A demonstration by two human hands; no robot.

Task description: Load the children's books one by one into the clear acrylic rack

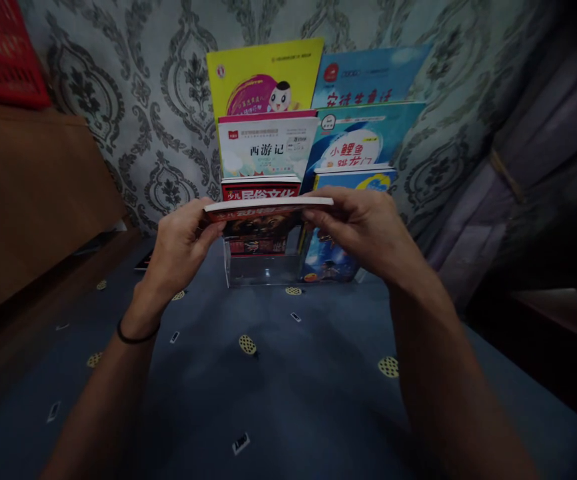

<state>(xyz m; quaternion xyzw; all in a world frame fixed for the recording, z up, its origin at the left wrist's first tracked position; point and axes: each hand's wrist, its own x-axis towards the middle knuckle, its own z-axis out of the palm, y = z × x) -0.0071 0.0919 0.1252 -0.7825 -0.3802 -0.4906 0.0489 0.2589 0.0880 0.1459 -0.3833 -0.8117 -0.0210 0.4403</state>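
Note:
A thin book with a dark, reddish cover [263,221] is held level between my two hands, its white page edge facing up. My left hand [178,243] pinches its left end. At the right end, my right hand [368,230] grips it with thumb in front and fingers behind. Just beyond it is a clear acrylic book rack [263,272] with tiers of books. A red book [261,189] stands in the front left slot, partly hidden by the held book. Beside it stands a blue book [331,257], partly covered by my right hand.
Behind are a white book [268,147], a yellow book [268,73], a teal book [363,137] and a blue book [373,70]. A cardboard box [33,207] with a red basket [6,57] on it stands left. A curtain [498,160] hangs right. Dark blue patterned cloth [203,400] covers the surface.

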